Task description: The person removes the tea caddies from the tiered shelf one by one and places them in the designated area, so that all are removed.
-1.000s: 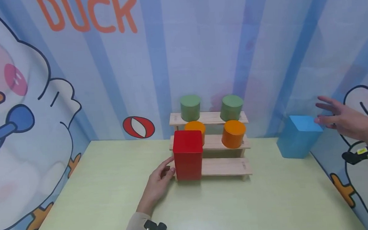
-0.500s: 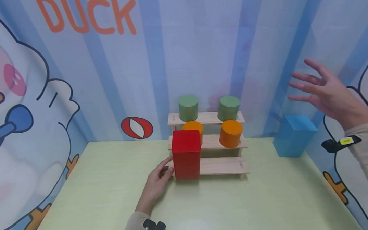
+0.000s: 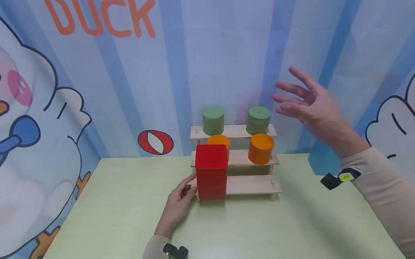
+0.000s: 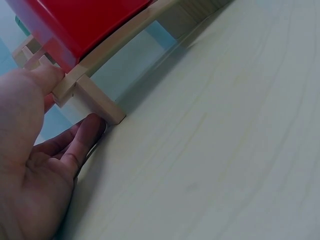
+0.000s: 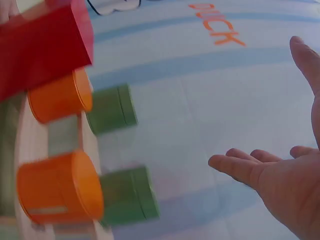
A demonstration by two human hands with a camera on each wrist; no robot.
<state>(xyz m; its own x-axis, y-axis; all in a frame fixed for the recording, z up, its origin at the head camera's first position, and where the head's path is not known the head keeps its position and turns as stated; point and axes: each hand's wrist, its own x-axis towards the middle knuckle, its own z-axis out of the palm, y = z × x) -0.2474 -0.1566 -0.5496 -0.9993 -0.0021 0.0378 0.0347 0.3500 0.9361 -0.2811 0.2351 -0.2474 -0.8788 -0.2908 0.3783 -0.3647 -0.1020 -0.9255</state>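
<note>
My left hand (image 3: 177, 204) grips the left end of a three-step wooden shelf (image 3: 253, 184). In the left wrist view its thumb (image 4: 47, 77) lies at the board's end under the red box, and its fingers (image 4: 90, 132) bend in beside the front leg. A tall red box (image 3: 212, 179) stands upright on the lowest step at the left. My right hand (image 3: 314, 105) is raised in the air, right of the shelf's top, fingers spread and holding nothing. Two orange cylinders, one partly hidden (image 3: 218, 140) and one in full sight (image 3: 261, 149), stand on the middle step.
Two green cylinders, left (image 3: 213, 120) and right (image 3: 258, 120), stand on the top step. A blue box (image 3: 321, 159) at the table's back right is partly hidden by my right forearm. Behind the pale table (image 3: 110, 215) rises a striped duck-print backdrop (image 3: 224, 47).
My right hand has left the blue box, risen and moved left towards the shelf, its fingers still spread. The left hand, the shelf and the things on it have stayed in place.
</note>
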